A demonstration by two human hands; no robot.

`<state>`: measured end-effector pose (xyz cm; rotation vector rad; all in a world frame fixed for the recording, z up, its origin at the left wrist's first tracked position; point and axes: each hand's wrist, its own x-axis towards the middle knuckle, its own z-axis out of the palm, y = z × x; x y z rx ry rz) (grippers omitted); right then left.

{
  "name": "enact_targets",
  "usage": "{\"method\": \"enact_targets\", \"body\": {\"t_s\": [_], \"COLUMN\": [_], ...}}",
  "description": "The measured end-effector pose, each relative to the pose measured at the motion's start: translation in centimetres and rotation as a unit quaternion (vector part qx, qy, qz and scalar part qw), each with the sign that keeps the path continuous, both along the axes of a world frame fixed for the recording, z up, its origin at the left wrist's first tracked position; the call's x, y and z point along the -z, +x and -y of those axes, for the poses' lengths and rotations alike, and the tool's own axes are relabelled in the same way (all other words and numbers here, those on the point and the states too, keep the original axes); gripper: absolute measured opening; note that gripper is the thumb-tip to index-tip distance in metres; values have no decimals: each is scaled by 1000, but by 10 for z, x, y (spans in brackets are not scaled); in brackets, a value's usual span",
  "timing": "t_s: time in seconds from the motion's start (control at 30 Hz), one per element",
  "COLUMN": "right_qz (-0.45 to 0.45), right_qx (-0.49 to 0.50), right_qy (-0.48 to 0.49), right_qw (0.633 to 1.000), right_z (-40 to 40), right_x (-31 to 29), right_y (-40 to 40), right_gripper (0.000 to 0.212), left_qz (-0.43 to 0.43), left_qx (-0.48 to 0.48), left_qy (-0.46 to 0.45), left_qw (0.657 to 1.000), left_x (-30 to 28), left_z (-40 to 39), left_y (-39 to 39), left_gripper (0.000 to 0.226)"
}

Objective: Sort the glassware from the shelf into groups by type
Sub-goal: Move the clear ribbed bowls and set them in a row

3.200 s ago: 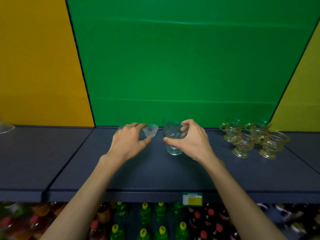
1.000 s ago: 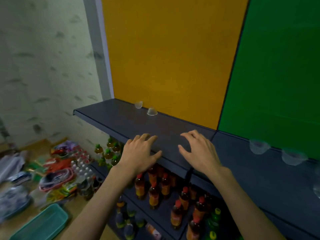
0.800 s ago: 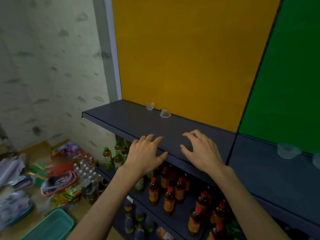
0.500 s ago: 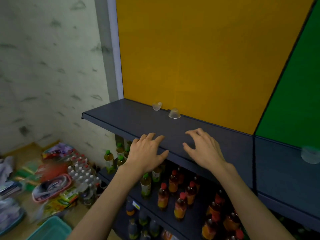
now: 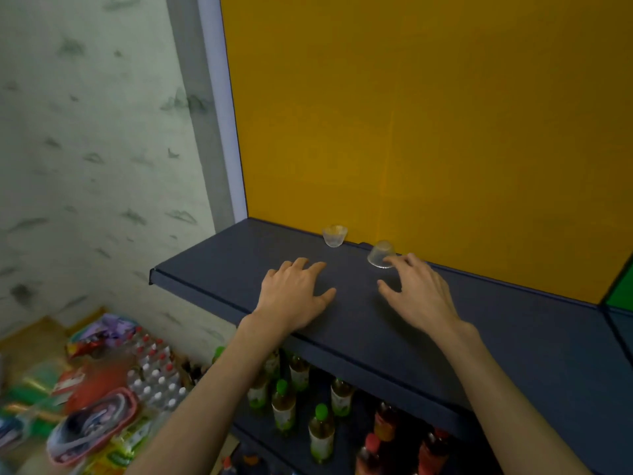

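Two small clear glass cups stand at the back of the dark shelf (image 5: 219, 269), against the yellow panel. One ribbed cup (image 5: 334, 235) is upright; the other cup (image 5: 381, 254) sits upside down to its right. My right hand (image 5: 416, 291) hovers over the shelf with spread fingers, its fingertips just beside the upturned cup. My left hand (image 5: 294, 293) lies flat over the shelf, a little short of the ribbed cup. Neither hand holds anything.
A lower shelf under my arms carries rows of drink bottles (image 5: 322, 430) with green and red caps. On the floor at the left lie a pack of small bottles (image 5: 154, 378) and colourful packaged goods (image 5: 89, 423). A grey wall closes the left side.
The view has swung left from the green section, leaving the tumbler and amber cups out of sight. Both hands, now empty, have reached forward toward the two small cups.
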<state>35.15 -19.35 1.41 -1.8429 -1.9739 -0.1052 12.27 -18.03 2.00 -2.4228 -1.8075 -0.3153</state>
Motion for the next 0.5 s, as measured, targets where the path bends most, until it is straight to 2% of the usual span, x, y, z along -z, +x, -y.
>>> {"method": "enact_targets", "body": {"t_s": [0.3,0.5], "right_qz": [-6,-5], "right_qx": [68,150], "right_qy": [-13,-28], "right_qw": [998,988], "right_z": [-66,-94], "right_x": [14,19], "right_y": [2,0], "right_gripper": [50,55], "left_qz": [10,40], "left_qx": [23,37], "left_qy": [-3,1], "left_qw": [1000,999], "left_x": [13,20], "left_z": [-110,-178], "left_y": [-18,-15], "left_gripper": [67,69]}}
